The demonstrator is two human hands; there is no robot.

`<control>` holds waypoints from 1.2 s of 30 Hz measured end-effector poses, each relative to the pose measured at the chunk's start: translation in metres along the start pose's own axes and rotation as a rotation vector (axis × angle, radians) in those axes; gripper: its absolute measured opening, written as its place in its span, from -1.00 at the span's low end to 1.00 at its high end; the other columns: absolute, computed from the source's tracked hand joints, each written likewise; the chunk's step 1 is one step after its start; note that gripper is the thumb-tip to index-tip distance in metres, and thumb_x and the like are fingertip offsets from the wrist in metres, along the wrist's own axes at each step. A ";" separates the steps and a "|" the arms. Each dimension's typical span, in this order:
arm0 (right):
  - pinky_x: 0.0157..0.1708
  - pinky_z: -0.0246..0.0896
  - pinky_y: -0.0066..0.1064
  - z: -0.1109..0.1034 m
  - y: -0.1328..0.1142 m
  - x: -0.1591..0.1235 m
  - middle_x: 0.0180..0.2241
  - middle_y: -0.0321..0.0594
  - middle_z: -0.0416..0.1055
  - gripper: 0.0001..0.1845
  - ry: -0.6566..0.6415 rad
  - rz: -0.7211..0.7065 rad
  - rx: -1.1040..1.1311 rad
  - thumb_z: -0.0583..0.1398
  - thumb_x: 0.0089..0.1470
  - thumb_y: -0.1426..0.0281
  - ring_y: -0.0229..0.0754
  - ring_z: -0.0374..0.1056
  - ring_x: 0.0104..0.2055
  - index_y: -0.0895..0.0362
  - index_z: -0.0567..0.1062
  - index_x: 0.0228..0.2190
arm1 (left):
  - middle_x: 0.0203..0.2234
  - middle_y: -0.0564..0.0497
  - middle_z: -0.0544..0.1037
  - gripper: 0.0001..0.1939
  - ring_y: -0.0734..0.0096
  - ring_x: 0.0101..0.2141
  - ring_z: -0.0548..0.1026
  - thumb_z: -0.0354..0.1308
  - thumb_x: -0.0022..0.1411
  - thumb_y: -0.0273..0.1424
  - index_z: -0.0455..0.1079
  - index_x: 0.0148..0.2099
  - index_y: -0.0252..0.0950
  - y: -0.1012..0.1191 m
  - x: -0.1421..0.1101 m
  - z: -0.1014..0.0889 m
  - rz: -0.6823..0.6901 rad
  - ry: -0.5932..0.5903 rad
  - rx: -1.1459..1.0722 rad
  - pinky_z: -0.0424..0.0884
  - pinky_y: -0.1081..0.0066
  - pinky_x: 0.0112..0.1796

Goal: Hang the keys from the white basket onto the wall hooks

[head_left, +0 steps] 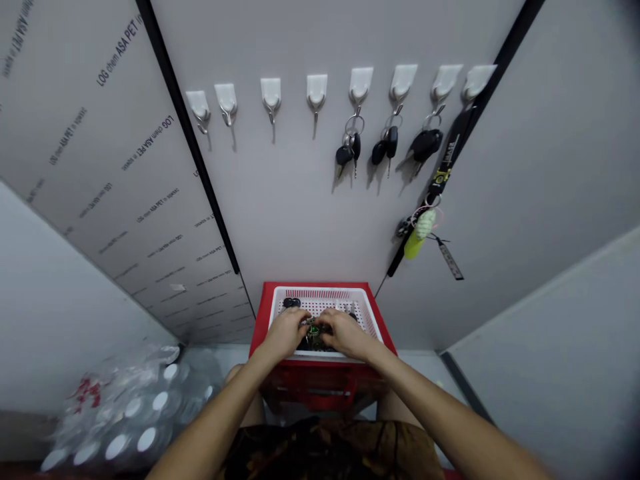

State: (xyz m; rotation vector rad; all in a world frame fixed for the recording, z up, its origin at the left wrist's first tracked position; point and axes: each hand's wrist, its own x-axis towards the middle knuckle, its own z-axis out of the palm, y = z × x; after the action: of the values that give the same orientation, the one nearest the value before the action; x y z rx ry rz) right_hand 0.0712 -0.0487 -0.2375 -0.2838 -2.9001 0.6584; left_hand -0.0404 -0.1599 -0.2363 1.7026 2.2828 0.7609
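Both my hands reach into a white perforated basket (323, 293) that sits on a red stool (320, 387). My left hand (285, 331) and my right hand (345, 331) are curled together over a bunch of keys (314, 329) with a green tag, fingers pinched on it. A dark key fob (290, 303) lies loose at the basket's back left. On the wall above, a row of white hooks (317, 88) runs across; the four on the right carry keys (350, 148), and the last holds a black lanyard (445, 167) with a green tag.
A wrapped pack of bottles with white caps (130, 413) lies on the floor at the lower left. Wall panels with printed film stand to the left, and a black strip (200, 160) divides them. The four left hooks (226, 99) are bare.
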 end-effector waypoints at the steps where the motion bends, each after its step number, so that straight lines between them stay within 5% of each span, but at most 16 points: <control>1: -0.31 0.04 -0.48 0.000 -0.001 0.000 -0.42 -0.20 0.30 -0.71 -0.010 0.000 -0.016 0.07 -0.29 0.52 -0.26 0.17 -0.34 0.16 0.39 -0.39 | -0.38 -0.02 0.39 -0.78 0.43 -0.32 0.31 -0.08 -0.04 -0.48 0.28 -0.28 -0.30 0.000 0.000 0.000 -0.001 -0.020 0.022 0.21 0.45 -0.29; 8: -0.34 0.04 -0.50 0.001 -0.001 -0.002 -0.47 -0.23 0.30 -0.83 0.009 0.093 -0.022 0.06 -0.25 0.50 -0.28 0.18 -0.37 0.16 0.40 -0.49 | -0.40 -0.01 0.39 -0.81 0.41 -0.32 0.29 -0.08 -0.04 -0.44 0.29 -0.33 -0.30 0.001 0.001 0.000 0.024 -0.090 0.060 0.19 0.44 -0.28; 15: -0.24 -0.01 -0.49 -0.020 0.015 -0.007 -0.35 -0.13 0.28 -0.77 0.216 0.301 -0.094 0.02 -0.20 0.49 -0.24 0.15 -0.27 0.23 0.37 -0.40 | -0.39 0.00 0.37 -0.75 0.39 -0.31 0.27 0.03 -0.13 -0.34 0.29 -0.31 -0.27 0.001 -0.001 -0.002 0.041 -0.154 0.046 0.19 0.44 -0.30; 25: -0.29 -0.02 -0.43 -0.028 0.018 -0.011 -0.37 -0.12 0.29 -0.71 -0.190 0.143 -0.261 0.07 -0.32 0.51 -0.15 0.15 -0.27 0.18 0.37 -0.39 | -0.36 0.01 0.37 -0.71 0.43 -0.27 0.27 -0.07 -0.17 -0.57 0.28 -0.31 -0.30 0.000 -0.001 0.001 -0.016 -0.104 0.039 0.17 0.46 -0.24; 31: -0.33 -0.02 -0.47 -0.021 0.018 -0.014 -0.38 -0.12 0.29 -0.70 -0.146 0.183 -0.278 0.03 -0.33 0.57 -0.19 0.16 -0.30 0.19 0.35 -0.42 | -0.38 -0.02 0.38 -0.72 0.43 -0.31 0.29 -0.10 -0.13 -0.57 0.28 -0.31 -0.31 0.003 -0.001 0.002 -0.101 -0.081 0.088 0.18 0.45 -0.26; 36: -0.44 -0.01 -0.54 -0.026 0.016 -0.014 -0.48 -0.23 0.32 -0.78 -0.078 0.167 -0.066 0.03 -0.32 0.53 -0.29 0.17 -0.43 0.17 0.35 -0.48 | -0.40 -0.01 0.39 -0.75 0.44 -0.34 0.30 -0.11 -0.10 -0.53 0.28 -0.32 -0.31 0.004 -0.002 0.002 -0.119 -0.054 0.102 0.19 0.46 -0.29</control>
State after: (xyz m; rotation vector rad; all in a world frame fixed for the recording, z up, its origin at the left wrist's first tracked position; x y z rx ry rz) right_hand 0.0919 -0.0265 -0.2227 -0.5246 -2.9998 0.6112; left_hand -0.0351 -0.1605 -0.2364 1.5907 2.3978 0.5771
